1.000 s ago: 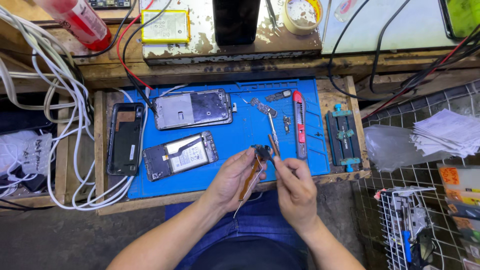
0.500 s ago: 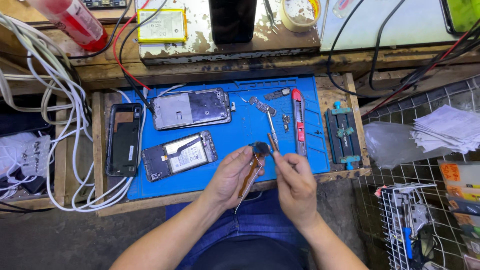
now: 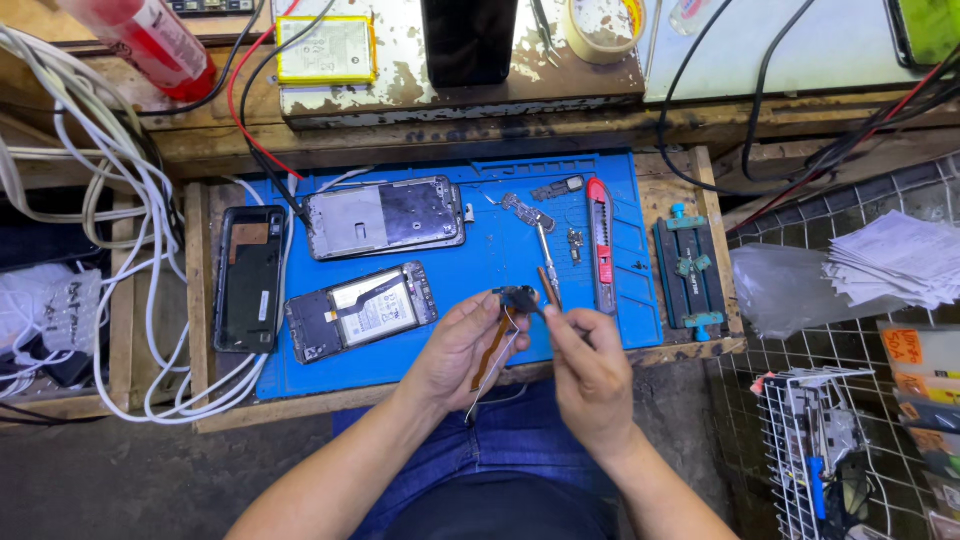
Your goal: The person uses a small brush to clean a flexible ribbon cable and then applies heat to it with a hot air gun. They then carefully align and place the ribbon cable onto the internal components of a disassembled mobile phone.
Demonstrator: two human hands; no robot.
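Left hand (image 3: 462, 352) pinches small black part (image 3: 519, 299) with orange ribbon cable (image 3: 491, 350); right hand (image 3: 590, 372) grips tool against it. Risk: slip tears ribbon.

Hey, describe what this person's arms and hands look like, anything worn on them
Both forearms are bare up to the frame edge, with no sleeves in view. The left hand and right hand wear no gloves, and no rings, watch or wristband show. Blue jeans cover the lap beneath them.

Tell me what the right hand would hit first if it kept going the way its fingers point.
Probably the small dark component with the orange flex ribbon, pinched by the left hand; the right hand fingertips point up-left at it, nearly touching.
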